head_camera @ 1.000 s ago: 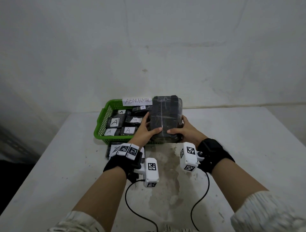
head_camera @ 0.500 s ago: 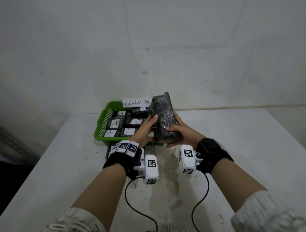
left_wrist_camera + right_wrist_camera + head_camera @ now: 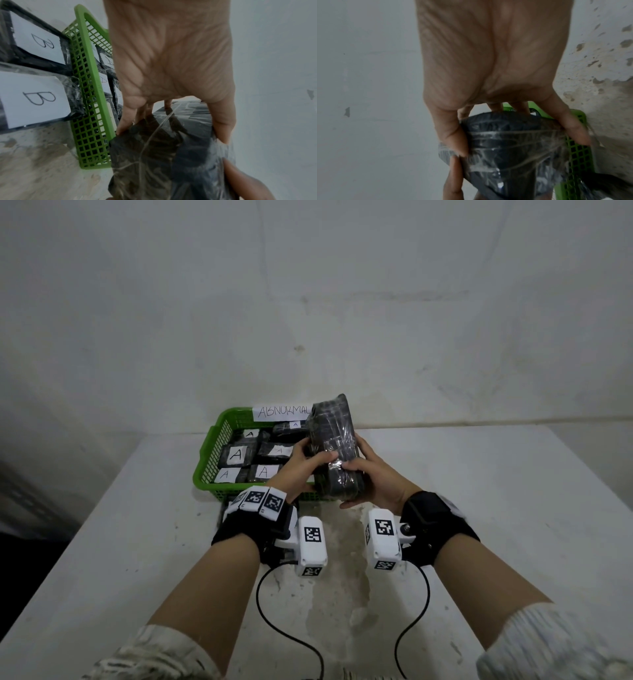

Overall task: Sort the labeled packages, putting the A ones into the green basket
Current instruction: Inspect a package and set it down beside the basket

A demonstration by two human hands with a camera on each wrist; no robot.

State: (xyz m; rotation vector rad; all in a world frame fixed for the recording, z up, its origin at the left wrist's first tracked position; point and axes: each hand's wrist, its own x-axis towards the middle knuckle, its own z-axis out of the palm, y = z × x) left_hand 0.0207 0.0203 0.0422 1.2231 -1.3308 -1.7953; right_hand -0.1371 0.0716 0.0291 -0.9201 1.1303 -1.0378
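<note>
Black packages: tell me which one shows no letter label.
The package held upright between the left hand and right hand; those in the green basket show white A labels.

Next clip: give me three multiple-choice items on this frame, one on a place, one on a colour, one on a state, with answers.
1. Where do the B packages lie?
A. In the basket
B. On the table outside the basket's near wall
C. In the hands

2. What colour is the basket?
A. Green
B. Blue
C. Red

3. How is the wrapped package held?
A. Flat on the table, untouched
B. By the left hand alone
C. Lifted, gripped by both hands

Answers:
1 B: the left wrist view shows two B labels on the table against the mesh wall.
2 A: rim and mesh are green in all views.
3 C: left hand and right hand curl round it above the basket's near edge.
</note>
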